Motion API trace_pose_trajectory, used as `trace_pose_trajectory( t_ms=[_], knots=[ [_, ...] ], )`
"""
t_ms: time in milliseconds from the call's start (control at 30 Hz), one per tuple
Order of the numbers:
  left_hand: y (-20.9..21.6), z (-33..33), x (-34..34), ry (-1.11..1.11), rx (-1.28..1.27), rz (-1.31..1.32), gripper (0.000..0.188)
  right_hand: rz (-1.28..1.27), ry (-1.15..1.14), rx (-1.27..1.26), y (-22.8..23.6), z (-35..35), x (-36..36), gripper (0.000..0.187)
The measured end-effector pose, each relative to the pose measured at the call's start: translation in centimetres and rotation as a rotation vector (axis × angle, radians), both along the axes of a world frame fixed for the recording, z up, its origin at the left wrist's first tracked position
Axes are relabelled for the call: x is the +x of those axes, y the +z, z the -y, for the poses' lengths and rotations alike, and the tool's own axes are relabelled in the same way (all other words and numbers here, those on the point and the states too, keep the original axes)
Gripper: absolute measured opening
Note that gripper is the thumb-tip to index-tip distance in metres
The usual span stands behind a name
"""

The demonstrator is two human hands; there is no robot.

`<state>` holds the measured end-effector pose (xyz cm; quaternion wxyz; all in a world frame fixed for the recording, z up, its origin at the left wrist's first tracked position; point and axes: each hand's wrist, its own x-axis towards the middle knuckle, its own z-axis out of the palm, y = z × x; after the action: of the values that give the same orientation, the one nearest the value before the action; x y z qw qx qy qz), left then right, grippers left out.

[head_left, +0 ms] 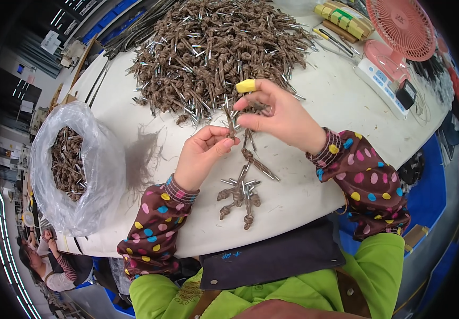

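Note:
My left hand (204,154) pinches a knotted brown cord (230,123) with silver metal tips, held upright over the table between thumb and fingers. Close beside it, my right hand (288,118) is curled, a yellow finger cover (246,85) on one finger. Brown knotted cord (259,108) shows between its thumb and fingers, partly hidden by them. Below the hands, several loose knotted cords (237,194) lie on the white table (197,228). Just beyond my hands rises a large pile of the same knotted cords (213,48).
A clear plastic bag (101,175) of knotted cords stands at the left. At the far right are a pink fan (401,26), a white power strip (381,87) and a pen-like tool (333,40). A blue bin (426,196) sits beyond the right edge. Another person (54,266) sits at far left.

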<state>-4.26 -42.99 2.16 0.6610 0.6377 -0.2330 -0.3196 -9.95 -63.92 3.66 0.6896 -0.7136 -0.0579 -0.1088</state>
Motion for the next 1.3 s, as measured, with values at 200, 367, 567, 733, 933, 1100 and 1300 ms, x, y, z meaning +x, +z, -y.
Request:
trace_pose_trajectory(
  t_ms=[200, 367, 567, 733, 933, 1100, 1300],
  knots=[
    [-0.5, 0.2, -0.3, 0.016, 0.000, 0.040, 0.023, -0.084, 0.031, -0.096, -0.3, -1.4, -0.2, 0.043],
    [-0.3, 0.1, -0.1, -0.022, 0.098, 0.081, 0.020, -0.037, 0.023, -0.067, -0.8, -1.8, -0.3, 0.035],
    [-0.3, -0.2, 0.1, 0.042, 0.116, 0.191, 0.015, -0.031, 0.000, -0.059, -0.4, -2.2, -0.5, 0.036],
    [0.2, 0.5, -1.0, 0.049, -0.035, 0.251, 0.009, -0.010, 0.043, 0.006, -1.1, -1.3, 0.1, 0.040],
    [-0.3, 0.0, -0.5, -0.071, -0.163, 0.179, 0.008, -0.004, 0.135, -0.002, 0.0, -1.7, -0.6, 0.043],
    [-0.4, 0.1, -0.3, 0.044, -0.161, 0.433, 0.008, 0.089, -0.018, -0.199, 0.4, -1.2, -1.0, 0.044],
    [-0.2, -0.2, -0.1, 0.199, -0.033, 0.748, 0.008, 0.114, 0.092, -0.484, 1.6, -0.5, -1.8, 0.025]
  ],
)
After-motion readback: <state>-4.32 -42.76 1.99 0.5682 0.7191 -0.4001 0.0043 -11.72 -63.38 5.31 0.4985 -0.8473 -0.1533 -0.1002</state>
